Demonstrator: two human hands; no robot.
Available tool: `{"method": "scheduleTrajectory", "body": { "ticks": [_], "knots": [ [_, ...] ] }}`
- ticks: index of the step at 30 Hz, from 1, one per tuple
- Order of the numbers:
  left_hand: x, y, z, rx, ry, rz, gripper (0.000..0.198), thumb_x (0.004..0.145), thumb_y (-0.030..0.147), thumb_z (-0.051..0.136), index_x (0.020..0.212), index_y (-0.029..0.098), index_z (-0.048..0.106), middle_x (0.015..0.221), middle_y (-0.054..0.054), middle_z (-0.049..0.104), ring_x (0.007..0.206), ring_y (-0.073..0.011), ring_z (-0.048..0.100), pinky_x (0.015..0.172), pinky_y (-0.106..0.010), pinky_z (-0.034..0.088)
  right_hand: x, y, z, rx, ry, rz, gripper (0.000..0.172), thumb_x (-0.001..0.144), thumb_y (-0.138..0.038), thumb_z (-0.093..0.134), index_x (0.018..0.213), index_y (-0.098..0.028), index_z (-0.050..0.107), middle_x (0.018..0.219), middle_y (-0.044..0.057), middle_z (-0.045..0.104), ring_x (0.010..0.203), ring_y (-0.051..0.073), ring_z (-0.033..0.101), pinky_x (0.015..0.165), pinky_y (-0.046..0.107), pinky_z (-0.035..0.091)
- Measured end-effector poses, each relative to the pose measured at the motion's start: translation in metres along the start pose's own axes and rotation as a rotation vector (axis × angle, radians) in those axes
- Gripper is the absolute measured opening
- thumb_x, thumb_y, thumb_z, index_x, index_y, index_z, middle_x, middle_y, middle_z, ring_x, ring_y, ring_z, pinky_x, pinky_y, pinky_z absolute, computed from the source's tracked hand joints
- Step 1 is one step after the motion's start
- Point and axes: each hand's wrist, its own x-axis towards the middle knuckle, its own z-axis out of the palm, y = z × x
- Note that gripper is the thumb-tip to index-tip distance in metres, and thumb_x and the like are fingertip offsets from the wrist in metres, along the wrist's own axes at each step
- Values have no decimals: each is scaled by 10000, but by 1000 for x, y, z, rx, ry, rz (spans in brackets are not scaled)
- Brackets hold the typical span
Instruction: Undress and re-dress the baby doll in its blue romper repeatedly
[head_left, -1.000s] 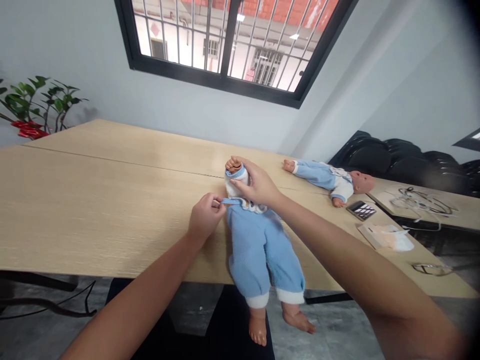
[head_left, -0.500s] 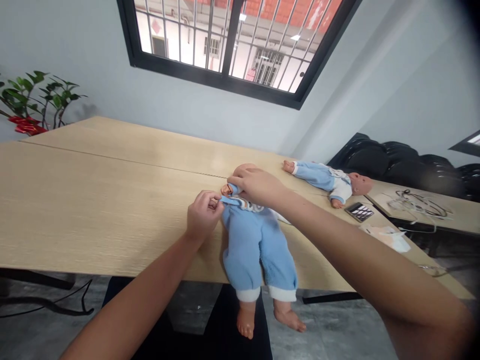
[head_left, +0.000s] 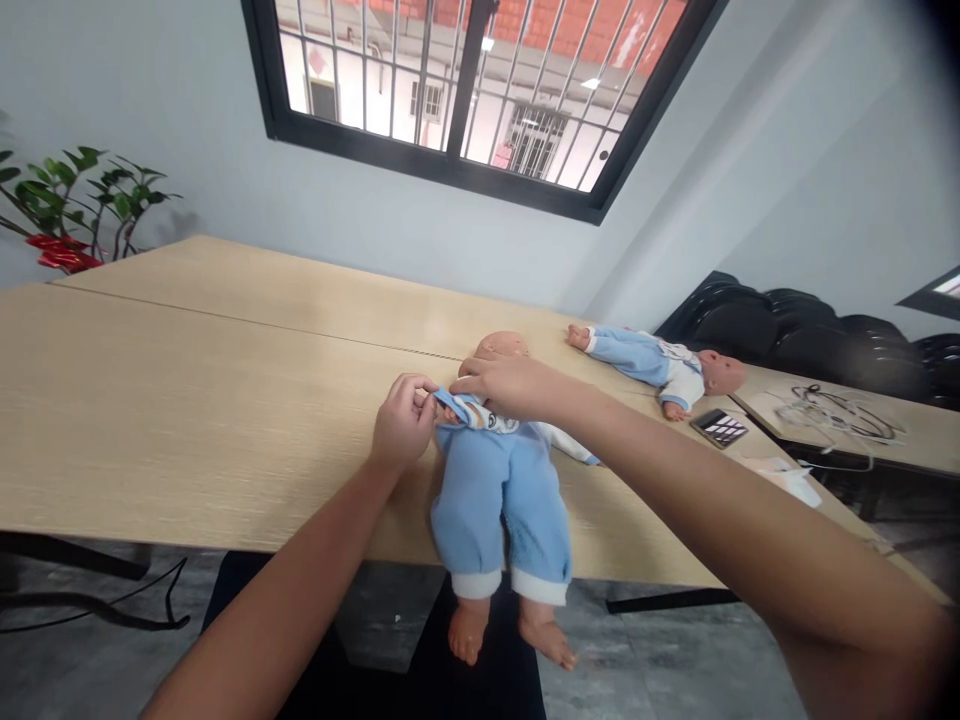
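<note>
The doll (head_left: pixel 499 480) is now laid flat on its back at the near edge of the table (head_left: pixel 187 400), its bare feet hanging past the rim; a second ago its arm was raised upright in the white sleeve, and that arm has since been brought down level with the chest; the head (head_left: pixel 504 345), hidden earlier behind the fingers, is now uncovered beyond the right hand (head_left: pixel 504 385). The left hand (head_left: pixel 401 425) is closed in a pinch on the blue edge of the garment (head_left: pixel 454 405) at the doll's shoulder, as it was before; the right hand is pressed over the chest, fingers curled onto the same cloth edge, though how tightly cannot be told. The whole body has been drawn slightly nearer and to the left; judged from this, the sleeve work appears finished and the top is being settled over the torso. Off to the right, well apart, a second doll (head_left: pixel 660 360) lies beside a dark calculator (head_left: pixel 720 428); a plant (head_left: pixel 75 205) stands at the far left.
</note>
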Motion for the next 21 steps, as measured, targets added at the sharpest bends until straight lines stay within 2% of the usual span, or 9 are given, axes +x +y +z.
{"method": "scheduleTrajectory", "body": {
  "ticks": [4,6,8,11,13,16,17,19,21],
  "knots": [
    [1,-1,-1,-12,-28,22,143,919,121,555,1013,215,611,1038,-32,659,704,-128,617,690,-274,529,2,-4,2,160,18,-62,472,851,-86,649,1304,-204,704,1275,141,704,1175,304,634,1009,443,459],
    [1,-2,-1,-3,-22,19,115,924,146,574,1008,215,610,1026,-28,658,711,-131,615,704,-278,522,5,-7,1,365,5,-53,409,844,-101,630,1230,-190,731,1255,125,720,1179,283,640,1053,432,458],
    [1,-3,0,10,-19,9,69,936,185,591,996,215,605,998,-22,654,712,-134,608,713,-282,510,7,-11,-1,599,9,28,295,910,-157,557,1131,-183,750,1226,101,735,1181,256,645,1067,400,462],
    [2,-3,0,25,-20,-1,42,939,220,602,980,216,608,959,-13,649,713,-138,597,718,-285,492,11,-18,1,827,37,239,298,1006,-338,500,980,-178,750,1095,71,760,1049,231,681,946,335,513],
    [2,-2,0,24,-10,-11,54,914,226,624,966,218,611,929,-5,644,700,-136,583,701,-283,480,13,-23,3,896,35,355,305,976,-433,573,901,-187,738,955,47,759,894,211,681,804,293,518],
    [2,0,-1,-56,-14,-68,80,888,270,654,896,221,592,826,15,617,660,-131,555,643,-268,452,16,-25,5,993,51,496,253,936,-419,611,901,-196,726,845,26,738,744,181,637,660,270,471],
    [1,1,-1,-116,-62,-105,114,904,308,645,867,223,578,770,24,601,634,-129,544,617,-263,439,16,-24,5,1000,73,544,245,933,-406,602,901,-195,723,833,26,732,728,179,626,641,271,459],
    [0,1,0,-266,-244,-218,241,958,430,595,830,231,551,668,40,577,578,-129,529,576,-260,421,17,-19,5,950,118,603,245,931,-392,588,871,-188,711,833,32,724,738,182,622,641,278,452],
    [-2,0,3,-392,-437,-363,382,980,591,536,834,238,539,632,41,601,528,-130,531,534,-265,407,17,-14,5,861,132,582,234,931,-370,581,847,-187,700,858,38,726,785,190,636,681,283,465]
  ]
}}
